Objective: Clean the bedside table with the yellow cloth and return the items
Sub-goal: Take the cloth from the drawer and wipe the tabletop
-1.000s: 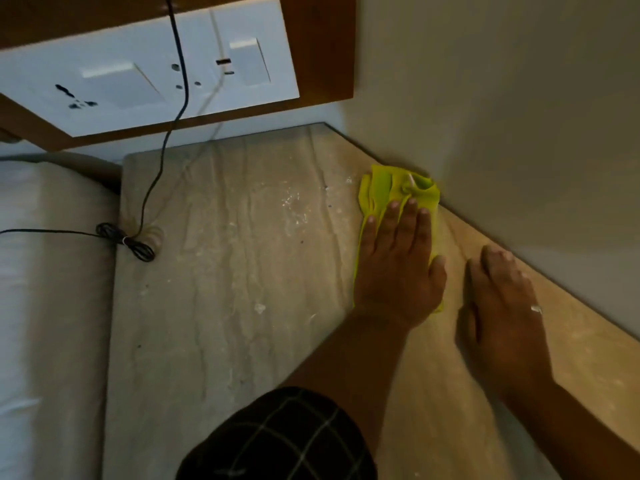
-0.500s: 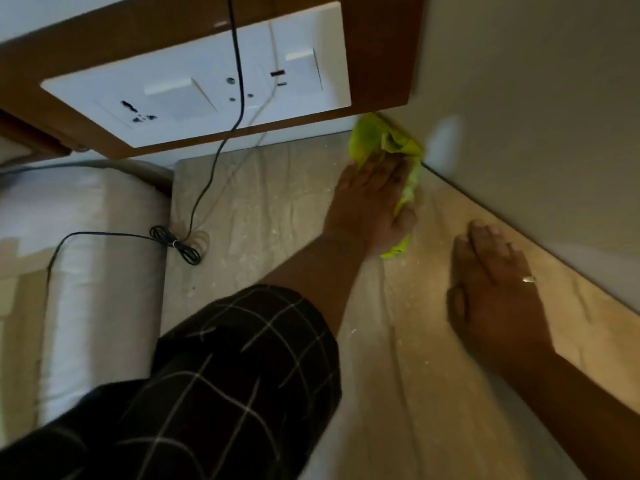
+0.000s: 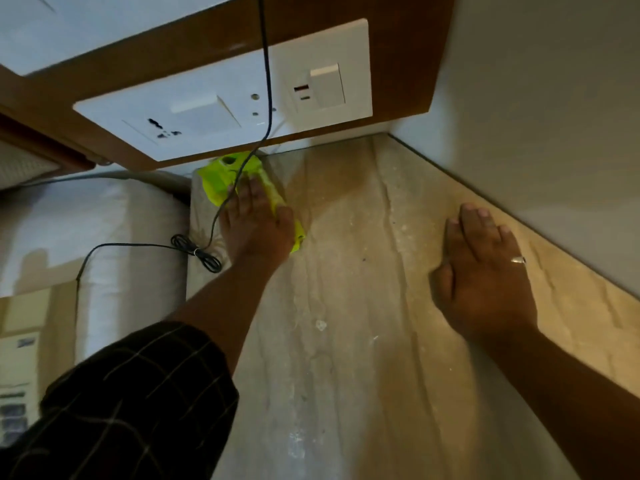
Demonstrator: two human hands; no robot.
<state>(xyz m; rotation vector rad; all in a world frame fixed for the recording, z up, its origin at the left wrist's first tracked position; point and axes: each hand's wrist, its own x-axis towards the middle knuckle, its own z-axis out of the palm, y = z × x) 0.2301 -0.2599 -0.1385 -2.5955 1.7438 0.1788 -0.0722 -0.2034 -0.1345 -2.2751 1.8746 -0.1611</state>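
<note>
The left hand (image 3: 258, 225) lies flat with fingers spread on the yellow cloth (image 3: 221, 183), pressing it to the counter (image 3: 346, 358) at the far left corner, under the switch panel (image 3: 221, 109). The cloth shows beyond the fingertips and along the thumb side of that hand, bunched rather than smooth. A black cable (image 3: 266, 81) hangs down across the panel, crosses the cloth just by the left fingers, and runs to a tied coil (image 3: 197, 252) lying beside the left wrist at the counter's edge, then on over the bed (image 3: 104, 230) to the left. The right hand (image 3: 485, 275) rests palm down on bare marble, fingers together and pointing away, holding nothing, well apart from the left and near the wall (image 3: 554, 133). A ring (image 3: 518, 260) sits on one of its fingers. White specks dot the marble between the two hands. A dark checked sleeve (image 3: 138, 403) covers the left upper arm.
</note>
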